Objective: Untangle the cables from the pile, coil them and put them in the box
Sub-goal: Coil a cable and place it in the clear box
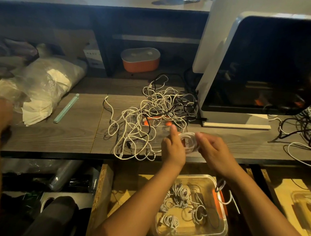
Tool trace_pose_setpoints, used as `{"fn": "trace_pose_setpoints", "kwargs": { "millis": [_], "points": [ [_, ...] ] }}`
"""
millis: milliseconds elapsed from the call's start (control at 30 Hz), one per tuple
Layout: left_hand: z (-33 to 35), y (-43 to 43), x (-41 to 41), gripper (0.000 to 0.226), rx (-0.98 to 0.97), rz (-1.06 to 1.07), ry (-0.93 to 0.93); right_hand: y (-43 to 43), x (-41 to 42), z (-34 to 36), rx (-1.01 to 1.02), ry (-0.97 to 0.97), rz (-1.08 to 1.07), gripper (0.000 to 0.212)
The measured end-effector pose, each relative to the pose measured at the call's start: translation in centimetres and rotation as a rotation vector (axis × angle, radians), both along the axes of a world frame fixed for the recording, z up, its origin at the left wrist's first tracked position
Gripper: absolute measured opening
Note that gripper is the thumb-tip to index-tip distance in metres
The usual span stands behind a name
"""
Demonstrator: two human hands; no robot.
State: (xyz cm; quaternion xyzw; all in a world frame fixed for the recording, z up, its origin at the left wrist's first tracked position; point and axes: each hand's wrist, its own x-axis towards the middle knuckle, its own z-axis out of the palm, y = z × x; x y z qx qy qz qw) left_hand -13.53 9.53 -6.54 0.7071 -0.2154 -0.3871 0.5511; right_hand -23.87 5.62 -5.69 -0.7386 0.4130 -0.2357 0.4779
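Both hands on it now | left hand (pixel 174 146) and right hand (pixel 213 150) pinch white coil (pixel 189 141), steadying loops | box (pixel 219 231) waits below, part-filled

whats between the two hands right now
A coiled white cable, held by the left hand and the right hand on either side; the head view shows it.

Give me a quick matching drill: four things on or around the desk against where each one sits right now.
1 white coil
2 tangled pile
3 clear box
4 orange container

A at the back of the desk
B below the desk
C middle of the desk
D between left hand and right hand

Pairs: 1-D, 2-C, 3-B, 4-A
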Motion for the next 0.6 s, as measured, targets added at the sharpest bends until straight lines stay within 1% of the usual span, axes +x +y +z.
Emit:
{"fn": "trace_pose_setpoints", "kwargs": {
  "millis": [33, 67, 100, 133, 167, 233, 333, 400, 467, 533, 567, 600],
  "points": [
    [0.1, -0.4, -0.2, 0.047, 0.012, 0.083, 0.153, 0.1, 0.2, 0.0, 0.037, -0.048, -0.009, 0.042],
    [0.1, -0.8, -0.4, 0.044, 0.028, 0.137, 0.279, 0.3, 0.4, -0.3, 0.038, -0.039, -0.014, 0.038],
    [-0.1, -1.4, -0.5, 0.042, 0.042, 0.18, 0.355, 0.6, 0.7, -0.6, -0.001, 0.033, -0.014, 0.031],
    [-0.1, -1.9, -0.5, 0.042, 0.053, 0.216, 0.381, 1.0, 0.9, -1.2, -0.059, 0.13, -0.006, 0.026],
    [-0.2, -2.4, -0.2, 0.044, 0.069, 0.235, 0.321, 1.5, 1.1, -1.7, -0.115, 0.234, 0.009, 0.02],
    [-1.1, -3.1, 0.7, 0.055, 0.093, 0.238, 0.112, 2.4, 1.6, -1.9, -0.193, 0.387, 0.058, 0.015],
    [-2.1, -3.7, 2.4, 0.062, 0.128, 0.217, -0.144, 3.3, 2.1, -1.9, -0.291, 0.508, 0.228, 0.019],
    [-2.4, -3.6, 3.1, 0.061, 0.112, 0.108, -0.392, 2.9, 2.1, -1.5, -0.349, 0.612, 0.299, 0.02],
    [-2.9, -3.4, 3.2, 0.063, 0.112, -0.031, -0.575, 2.0, 1.9, -0.8, -0.35, 0.68, 0.351, 0.016],
    [-3.9, -2.9, 3.1, 0.071, 0.078, -0.134, -0.679, 0.7, 1.5, 0.1, -0.378, 0.715, 0.374, 0.015],
    [-4.7, -2.4, 3.1, 0.075, 0.054, -0.188, -0.705, -0.1, 1.3, 0.5, -0.415, 0.721, 0.36, 0.012],
    [-5.1, -1.8, 2.8, 0.075, 0.019, -0.242, -0.711, -0.8, 1.0, 1.0, -0.44, 0.692, 0.327, 0.009]
  ]
}}
